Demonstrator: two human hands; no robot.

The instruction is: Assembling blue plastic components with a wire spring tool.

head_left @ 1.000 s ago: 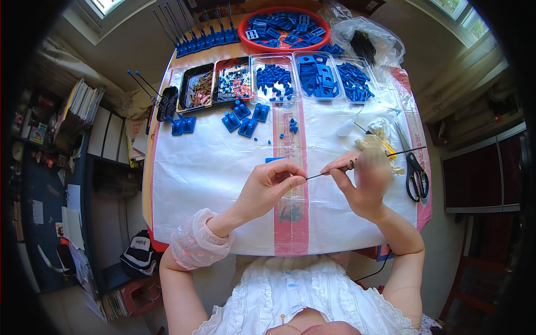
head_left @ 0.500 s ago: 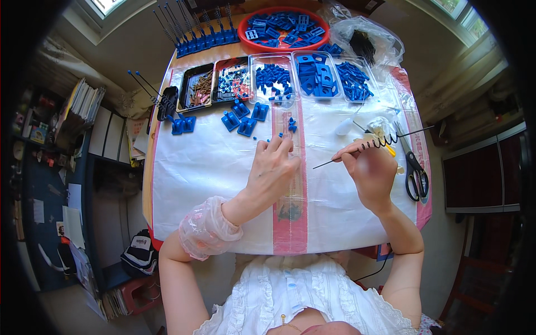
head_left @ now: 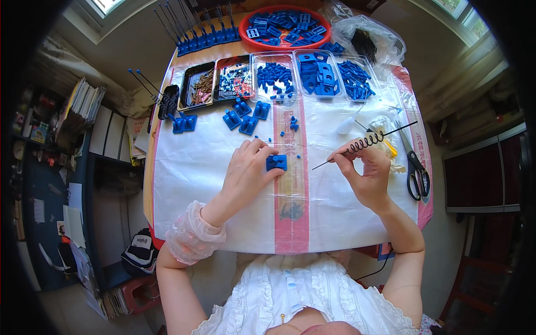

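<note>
Blouse (head_left: 329,290): white, I see ruffles down the front
Sleeve edge (head_left: 401,298): white lace, wavy
Left forearm cover (head_left: 195,234): sheer, puffy, whitish, with pale pink pattern
Necklace (head_left: 283,319): thin, gold-coloured, with small bead

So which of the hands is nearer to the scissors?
The right hand. It is just left of the scissors, holding a black coiled rod; the left hand is much farther left, at a blue block.

Left hand (head_left: 243,169) — now at the blue base (head_left: 277,163)
</note>
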